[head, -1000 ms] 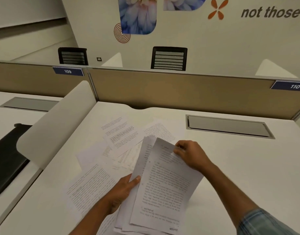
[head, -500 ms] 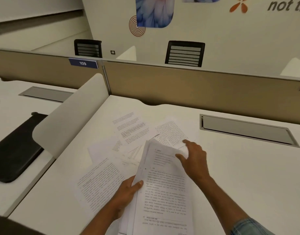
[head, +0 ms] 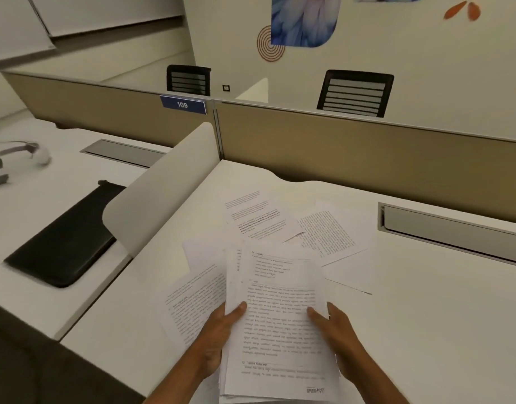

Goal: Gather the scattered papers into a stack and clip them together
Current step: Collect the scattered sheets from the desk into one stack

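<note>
Both hands are on the thick bundle of white printed A4 sheets (head: 280, 322) right now: left hand (head: 218, 339) pinching the left long edge with the thumb on top, right hand (head: 335, 336) doing the same on the right edge. The bundle is lifted a bit and tilted toward the camera, over the near part of the white laminate bench (head: 425, 316).

The edges look pretty ragged, especially at the bottom left, where several sheets stick out. If it were me I'd loosen the grip a little, stand the bundle on its short edge and tap it on the bench, then turn it and tap the long edge. Squeeze too hard and the sheets can't slide square.

Not done gathering either. Still loose on the bench: a text-covered white page at the left (head: 192, 304), partly under the bundle, a white page with bold lines further back (head: 256, 217), and a densely printed white page at the right (head: 329, 231). I can't spot a clip anywhere.

Readable stuff: a blue desk number plate (head: 183, 104) on the tan partition says "109". The bottom corner of the top sheet has a stamp that looks like "SPEED POST". Body text is too small to read.
</note>
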The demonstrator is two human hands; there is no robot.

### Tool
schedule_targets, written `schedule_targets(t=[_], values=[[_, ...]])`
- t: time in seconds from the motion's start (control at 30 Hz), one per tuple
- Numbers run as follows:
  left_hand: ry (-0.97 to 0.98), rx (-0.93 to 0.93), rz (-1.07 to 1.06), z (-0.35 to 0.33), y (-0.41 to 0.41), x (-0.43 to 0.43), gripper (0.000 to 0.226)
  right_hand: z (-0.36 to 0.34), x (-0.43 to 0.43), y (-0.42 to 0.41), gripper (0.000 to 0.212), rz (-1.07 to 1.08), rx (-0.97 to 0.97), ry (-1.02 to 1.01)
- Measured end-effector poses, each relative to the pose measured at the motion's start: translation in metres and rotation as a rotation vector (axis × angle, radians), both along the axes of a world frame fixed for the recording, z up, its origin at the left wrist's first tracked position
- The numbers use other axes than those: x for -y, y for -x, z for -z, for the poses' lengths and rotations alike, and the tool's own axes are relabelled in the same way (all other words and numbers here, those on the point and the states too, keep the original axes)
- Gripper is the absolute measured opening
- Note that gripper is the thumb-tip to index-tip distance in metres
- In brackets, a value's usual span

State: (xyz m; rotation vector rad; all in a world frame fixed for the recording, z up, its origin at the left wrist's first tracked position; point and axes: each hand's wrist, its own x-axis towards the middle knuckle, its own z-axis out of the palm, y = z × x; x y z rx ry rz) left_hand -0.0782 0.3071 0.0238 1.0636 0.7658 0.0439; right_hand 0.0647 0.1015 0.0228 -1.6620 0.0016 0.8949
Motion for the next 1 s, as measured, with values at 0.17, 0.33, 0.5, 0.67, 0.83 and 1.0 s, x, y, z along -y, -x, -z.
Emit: schedule_targets(t=[0.17,0.33,0.5,0.67,0.83,1.0], values=[[-0.029,-0.052,-0.018,0.009,0.01,-0.018,0.039,-0.002,-0.033,0.007,0.021,-0.087,0.05,-0.041],[-0.024,-0.018,-0.181,0.003,0.042,-0.074,0.034,0.008,-0.065,0.017,0.033,-0.027,0.263,0.229],[-0.054,0.031,-0.307,-0.01,0.089,-0.135,0.04,0.03,-0.087,0.041,0.072,-0.397,0.607,0.595],[-0.012,0.052,-0.39,-0.011,0.11,-0.168,0.041,0.038,-0.115,0.065,0.092,-0.572,0.762,0.824],[0.014,0.066,-0.396,-0.009,0.115,-0.174,0.039,0.035,-0.122,0.065,0.082,-0.569,0.651,0.836],[0.024,0.068,-0.402,-0.005,0.116,-0.174,0.039,0.037,-0.12,0.066,0.072,-0.491,0.574,0.76]])
